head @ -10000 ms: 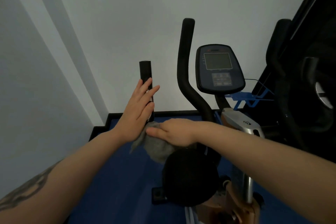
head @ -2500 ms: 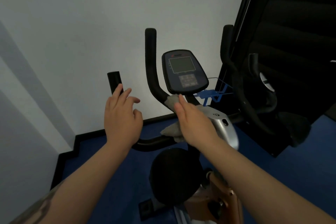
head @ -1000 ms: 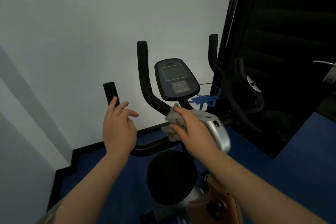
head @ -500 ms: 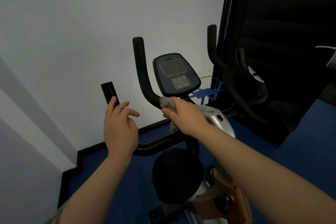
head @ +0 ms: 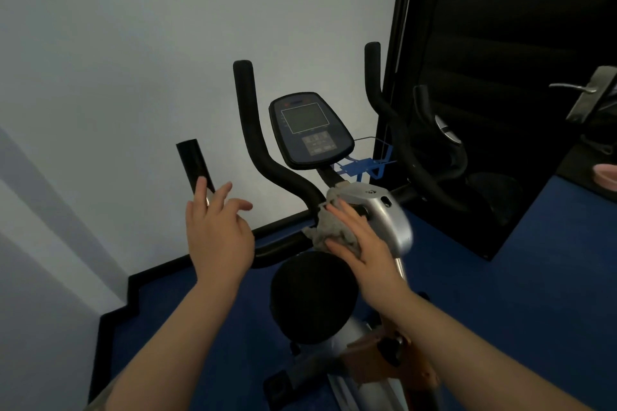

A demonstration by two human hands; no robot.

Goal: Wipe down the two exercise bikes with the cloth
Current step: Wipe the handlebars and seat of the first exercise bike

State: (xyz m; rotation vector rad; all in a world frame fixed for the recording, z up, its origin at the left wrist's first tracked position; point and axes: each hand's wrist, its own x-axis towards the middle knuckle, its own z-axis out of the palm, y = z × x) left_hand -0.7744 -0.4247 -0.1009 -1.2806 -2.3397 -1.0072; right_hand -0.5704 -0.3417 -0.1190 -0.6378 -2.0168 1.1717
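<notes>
Head view, the only one. I take the console (head: 312, 130) as my landmark: dark oval panel with a grey screen, tilted toward me on its stem.

Right hand (head: 359, 243) is below the console, just left of the silver shroud (head: 384, 213). Fingers are straight and laid flat over the grey cloth (head: 329, 227), with the thumb along the cloth's lower edge; the hand presses the cloth onto the bike (head: 334, 327) where the handlebar (head: 263, 157) meets the stem. The cloth is bunched, and its top edge touches the front of the shroud.

Left hand (head: 217, 237) is down and left of the console, holding nothing. Fingers are loosely spread, palm away from me, fingertips against the lower part of the short black grip (head: 193, 163); I cannot tell whether they truly touch it.

Black saddle (head: 310, 294) sits straight below the console, under the right wrist.

Right of the console: blue bottle cage (head: 364, 167), then the second bike's (head: 434, 160) black bars against a dark panel. Further right, a door handle (head: 581, 88)

Blue floor (head: 500, 294) lies under both bikes, white wall (head: 133, 60) behind the console
</notes>
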